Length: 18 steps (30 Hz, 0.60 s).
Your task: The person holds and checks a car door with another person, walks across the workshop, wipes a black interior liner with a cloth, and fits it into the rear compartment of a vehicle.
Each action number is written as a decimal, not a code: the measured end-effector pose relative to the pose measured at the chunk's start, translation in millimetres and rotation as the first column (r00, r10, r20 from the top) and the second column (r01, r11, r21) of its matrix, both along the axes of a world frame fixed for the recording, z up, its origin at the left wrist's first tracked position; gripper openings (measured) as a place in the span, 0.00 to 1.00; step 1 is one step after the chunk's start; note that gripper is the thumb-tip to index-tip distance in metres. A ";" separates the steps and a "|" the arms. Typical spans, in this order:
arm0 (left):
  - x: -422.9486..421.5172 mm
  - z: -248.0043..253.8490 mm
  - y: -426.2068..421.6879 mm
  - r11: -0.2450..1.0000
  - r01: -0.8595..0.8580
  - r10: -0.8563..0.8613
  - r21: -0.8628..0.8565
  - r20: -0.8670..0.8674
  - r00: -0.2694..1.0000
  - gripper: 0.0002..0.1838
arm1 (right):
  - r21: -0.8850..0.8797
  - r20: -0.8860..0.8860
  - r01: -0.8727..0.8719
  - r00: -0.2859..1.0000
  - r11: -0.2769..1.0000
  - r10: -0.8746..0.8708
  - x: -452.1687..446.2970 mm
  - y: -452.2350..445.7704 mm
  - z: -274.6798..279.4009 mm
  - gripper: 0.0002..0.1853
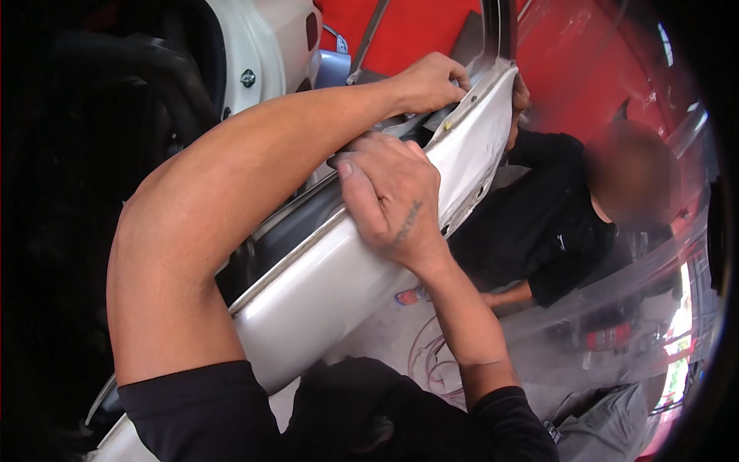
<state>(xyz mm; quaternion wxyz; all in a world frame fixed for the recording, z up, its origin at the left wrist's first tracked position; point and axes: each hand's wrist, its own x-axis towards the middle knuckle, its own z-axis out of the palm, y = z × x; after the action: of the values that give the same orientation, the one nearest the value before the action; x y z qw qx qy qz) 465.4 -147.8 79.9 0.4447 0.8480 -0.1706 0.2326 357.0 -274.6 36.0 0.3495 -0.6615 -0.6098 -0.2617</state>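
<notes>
A white car door (308, 289) stands open and runs diagonally across the head view, with a dark window frame (500, 31) rising at its far end. My right hand (396, 196) is wrapped over the door's top edge, its thumb on the near side and its fingertips hidden behind. Farther along, my left hand (431, 83) reaches across to the inner side of the door near the base of the window frame. Its fingers are curled down there, and whatever they hold is hidden.
A co-worker in a black shirt (539, 208) is on the door's outer side, one hand (520, 100) at its far edge. The white car body (265, 54) is at upper left. A coiled hose (431, 354) lies on the floor; clear plastic sheeting (616, 300) hangs at right.
</notes>
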 end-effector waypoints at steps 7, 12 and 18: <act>16.0 -15.9 -0.6 0.992 0.006 0.008 -0.126 0.114 0.993 0.11 | 0.020 -0.004 -0.031 0.999 0.999 0.031 5.2 2.7 -2.7 0.09; 11.7 -14.5 -2.1 0.985 -0.009 0.021 -0.171 0.073 0.997 0.10 | -0.009 -0.004 -0.018 1.000 1.000 0.018 2.9 1.5 -1.5 0.10; 1.9 -10.8 -4.9 0.959 0.021 -0.043 -0.282 -0.072 0.996 0.10 | 0.059 0.050 -0.048 0.998 0.997 0.045 7.2 5.3 -5.3 0.10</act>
<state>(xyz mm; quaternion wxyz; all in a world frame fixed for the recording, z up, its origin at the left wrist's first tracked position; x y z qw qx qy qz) 467.4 -152.7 69.1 0.5707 0.7817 -0.1322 0.2140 364.2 -269.3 30.7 0.3601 -0.6296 -0.6253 -0.2878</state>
